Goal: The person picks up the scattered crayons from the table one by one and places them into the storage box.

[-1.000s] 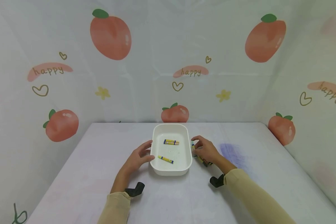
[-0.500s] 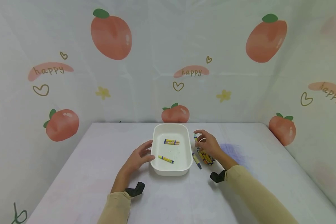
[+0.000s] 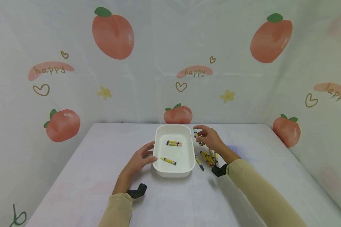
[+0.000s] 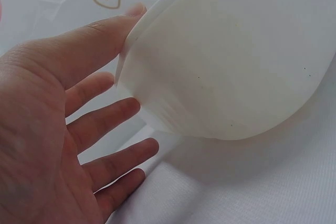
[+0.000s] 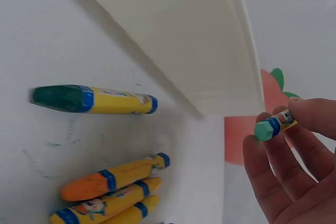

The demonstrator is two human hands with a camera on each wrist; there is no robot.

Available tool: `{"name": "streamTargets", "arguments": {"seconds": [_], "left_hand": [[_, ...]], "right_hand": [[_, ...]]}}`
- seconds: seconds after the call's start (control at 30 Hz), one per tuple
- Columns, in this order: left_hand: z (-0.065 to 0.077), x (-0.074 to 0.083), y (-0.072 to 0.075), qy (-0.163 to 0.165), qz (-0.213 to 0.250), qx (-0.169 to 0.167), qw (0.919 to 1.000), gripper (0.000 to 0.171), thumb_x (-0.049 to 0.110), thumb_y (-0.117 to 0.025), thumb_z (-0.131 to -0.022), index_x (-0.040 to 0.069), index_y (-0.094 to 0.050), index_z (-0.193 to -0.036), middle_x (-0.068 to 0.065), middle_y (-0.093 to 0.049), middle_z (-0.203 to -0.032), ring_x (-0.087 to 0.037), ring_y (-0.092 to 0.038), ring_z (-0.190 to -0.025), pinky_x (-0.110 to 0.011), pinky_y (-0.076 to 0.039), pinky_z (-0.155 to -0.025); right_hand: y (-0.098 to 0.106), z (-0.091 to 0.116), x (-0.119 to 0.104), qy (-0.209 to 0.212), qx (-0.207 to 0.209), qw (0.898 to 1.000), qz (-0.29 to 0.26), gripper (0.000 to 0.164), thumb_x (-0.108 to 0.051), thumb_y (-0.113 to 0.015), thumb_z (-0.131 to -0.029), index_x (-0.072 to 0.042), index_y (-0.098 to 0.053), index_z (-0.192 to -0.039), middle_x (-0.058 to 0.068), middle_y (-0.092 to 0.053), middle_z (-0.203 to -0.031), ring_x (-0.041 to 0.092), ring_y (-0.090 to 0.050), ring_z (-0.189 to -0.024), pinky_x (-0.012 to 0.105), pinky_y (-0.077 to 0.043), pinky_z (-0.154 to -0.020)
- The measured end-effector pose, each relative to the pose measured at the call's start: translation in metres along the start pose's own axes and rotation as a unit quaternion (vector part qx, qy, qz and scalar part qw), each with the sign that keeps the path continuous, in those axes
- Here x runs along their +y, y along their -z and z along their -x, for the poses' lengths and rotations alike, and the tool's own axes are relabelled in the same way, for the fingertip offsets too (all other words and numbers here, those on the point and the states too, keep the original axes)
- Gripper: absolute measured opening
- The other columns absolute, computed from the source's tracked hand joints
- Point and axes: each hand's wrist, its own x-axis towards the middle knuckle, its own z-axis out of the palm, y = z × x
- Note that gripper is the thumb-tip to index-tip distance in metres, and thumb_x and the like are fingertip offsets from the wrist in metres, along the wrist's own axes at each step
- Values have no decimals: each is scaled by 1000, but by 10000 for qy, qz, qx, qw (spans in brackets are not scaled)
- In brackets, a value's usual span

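Observation:
My left hand [image 3: 142,160] lies along the left side of a white plastic tray [image 3: 174,174], fingers spread and relaxed. In the left wrist view its thumb reaches the rim of the tray [image 4: 226,66]. Beside the tray's far right corner, my right hand [image 3: 211,137] pinches a crayon [image 3: 196,133] between thumb and fingers. The right wrist view shows the held crayon [image 5: 274,126] with a mint-green end toward the camera and a yellow-and-blue wrapper. Inside the tray lie paired crayons [image 3: 174,143] and a yellow crayon [image 3: 168,161].
A dark green crayon [image 5: 94,99] lies on the table close to the tray's right side. Right of it, several loose crayons [image 3: 208,158] form a small group, among them an orange crayon [image 5: 113,179]. A fruit-print curtain [image 3: 147,63] hangs behind the white tabletop [image 3: 102,164].
My right hand has lifted the mint-green crayon from the tray's right side and carried it away toward the far right corner, uncovering the loose crayons. My left hand and the tray have stayed put.

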Motion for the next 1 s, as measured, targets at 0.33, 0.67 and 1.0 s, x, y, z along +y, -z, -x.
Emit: {"name": "streamTargets", "arguments": {"seconds": [0.33, 0.67, 1.0], "left_hand": [[1, -1, -1, 2, 4, 32, 10000, 70, 15, -70, -89, 6, -36, -149, -20, -40, -149, -38, -45, -129, -58, -38, -102], [0, -3, 2, -60, 13, -21, 10000, 70, 15, -70, -90, 5, -35, -150, -20, -39, -149, -40, -45, -130, -59, -37, -102], [-1, -2, 1, -27, 37, -21, 10000, 69, 13, -69, -89, 4, -36, -149, -21, -39, -149, -40, -44, -130, -60, -36, -103]], "right_hand": [[2, -12, -21, -88, -685, 9972, 274, 40, -6, -65, -92, -5, -57, -131, 14, -68, -110, 26, -67, -88, 50, -56, -75], [-7, -31, -39, 16, -1279, 9900, 600, 32, -5, -66, -90, -7, -63, -122, 9, -68, -102, 23, -66, -86, 33, -56, -68], [-17, -39, -57, -75, -1943, 9790, 619, 32, -4, -64, -92, -6, -63, -124, 9, -67, -102, 24, -66, -86, 34, -56, -69]]}}
